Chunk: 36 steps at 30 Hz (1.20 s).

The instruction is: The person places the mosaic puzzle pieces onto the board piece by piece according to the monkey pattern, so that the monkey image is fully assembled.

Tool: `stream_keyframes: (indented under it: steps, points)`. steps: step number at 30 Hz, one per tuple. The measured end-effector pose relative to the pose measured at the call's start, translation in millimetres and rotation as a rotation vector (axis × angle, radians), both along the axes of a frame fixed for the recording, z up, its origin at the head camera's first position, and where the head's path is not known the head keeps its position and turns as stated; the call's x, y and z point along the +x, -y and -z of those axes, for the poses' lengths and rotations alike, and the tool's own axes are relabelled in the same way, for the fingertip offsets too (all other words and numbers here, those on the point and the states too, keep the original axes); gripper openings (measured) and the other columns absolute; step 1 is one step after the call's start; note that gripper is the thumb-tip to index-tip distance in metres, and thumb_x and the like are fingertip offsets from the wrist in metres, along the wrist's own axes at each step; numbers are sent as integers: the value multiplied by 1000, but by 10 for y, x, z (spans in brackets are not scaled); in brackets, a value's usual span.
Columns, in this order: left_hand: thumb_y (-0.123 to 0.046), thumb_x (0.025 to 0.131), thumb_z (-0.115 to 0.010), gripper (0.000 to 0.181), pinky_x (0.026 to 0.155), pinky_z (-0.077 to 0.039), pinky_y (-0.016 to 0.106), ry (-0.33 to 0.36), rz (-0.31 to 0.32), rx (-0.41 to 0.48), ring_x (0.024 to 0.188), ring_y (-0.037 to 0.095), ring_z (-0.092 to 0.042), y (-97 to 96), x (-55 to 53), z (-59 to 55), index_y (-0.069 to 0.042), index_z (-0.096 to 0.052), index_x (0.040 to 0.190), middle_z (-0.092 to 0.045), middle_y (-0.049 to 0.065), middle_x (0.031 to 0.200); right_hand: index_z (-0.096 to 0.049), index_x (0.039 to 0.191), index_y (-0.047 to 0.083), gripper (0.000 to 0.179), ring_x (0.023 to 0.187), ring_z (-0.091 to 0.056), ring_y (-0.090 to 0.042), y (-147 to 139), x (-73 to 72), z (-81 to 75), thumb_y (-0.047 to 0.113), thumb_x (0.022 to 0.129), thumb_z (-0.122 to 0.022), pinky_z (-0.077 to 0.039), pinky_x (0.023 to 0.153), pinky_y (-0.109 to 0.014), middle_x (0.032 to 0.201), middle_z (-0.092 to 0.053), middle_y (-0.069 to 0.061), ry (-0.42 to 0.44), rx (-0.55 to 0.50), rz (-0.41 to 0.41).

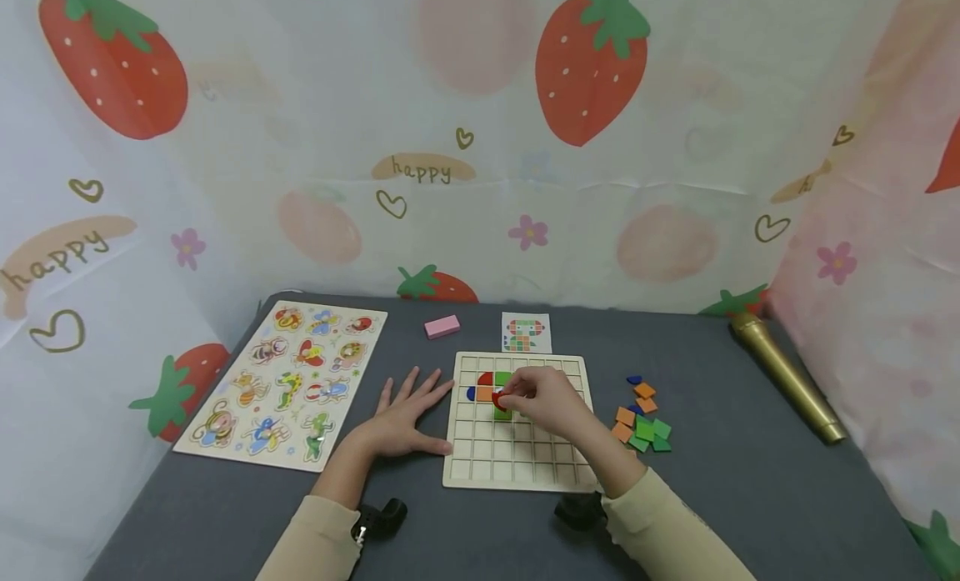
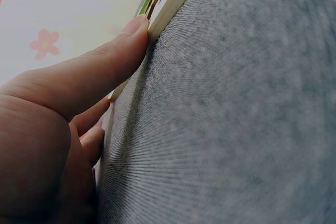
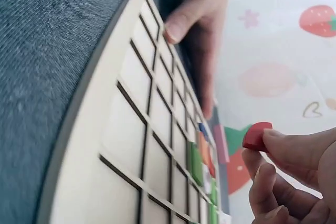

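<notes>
- Pale wood makes up the sticker board point(image 1: 243, 454), lying along the left edge of the dark tabletop point(image 1: 787, 514) and covered with cartoon bugs.
- Next comes the left hand point(image 1: 401, 423), spread wide and flat, gripping nothing, its thumb against the left edge of the grid board.
- Near the tabletop's back edge sits a pink block point(image 1: 442, 327).
- Centred is the grid board point(image 1: 480, 462), with blue, red, orange and green pieces toward its back edge; just beyond lies a small picture card point(image 1: 527, 333).
- Over the grid, the right hand point(image 1: 551, 402) pinches a curved red piece point(image 3: 257, 136) between thumb and finger.
- Past the board's right edge, loose tiles point(image 1: 643, 428) are scattered, orange, green and blue.
- Toward the tabletop's back right corner rests a gold tube point(image 1: 787, 378).
</notes>
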<state>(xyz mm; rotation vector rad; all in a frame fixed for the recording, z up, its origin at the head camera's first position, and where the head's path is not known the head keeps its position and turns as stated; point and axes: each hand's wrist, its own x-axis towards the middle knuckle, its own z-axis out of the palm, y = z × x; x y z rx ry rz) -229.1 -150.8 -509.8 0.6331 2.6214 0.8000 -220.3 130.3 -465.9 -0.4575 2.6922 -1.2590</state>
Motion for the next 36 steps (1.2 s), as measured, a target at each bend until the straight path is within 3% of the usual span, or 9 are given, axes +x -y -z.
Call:
stream_keyframes:
  steps: [12, 27, 36]
  points:
    - [-59, 79, -78, 101, 119, 16, 63, -2, -7, 3, 157, 34, 11, 3, 6, 8, -30, -27, 161, -11, 2, 171, -75, 87, 16, 7, 71, -60, -12, 250, -120, 229, 21, 91, -77, -51, 64, -29, 80, -68, 5, 11, 31, 45]
    - [-57, 79, -79, 103, 119, 16, 62, -7, -3, 3, 157, 33, 11, 4, 1, 22, -28, -25, 162, -10, 2, 171, -75, 81, 20, 11, 67, -57, -10, 345, -139, 232, 25, 91, -77, -49, 62, -28, 75, -66, 7, -57, 249, 37]
    - [-58, 79, -78, 101, 119, 16, 63, -10, -2, -1, 157, 34, 10, 1, 0, 8, -28, -27, 161, -11, 3, 171, -73, 81, 24, 11, 69, -57, -10, 370, -133, 220, 29, 88, -80, -48, 64, -29, 76, -65, 10, -46, 274, 5]
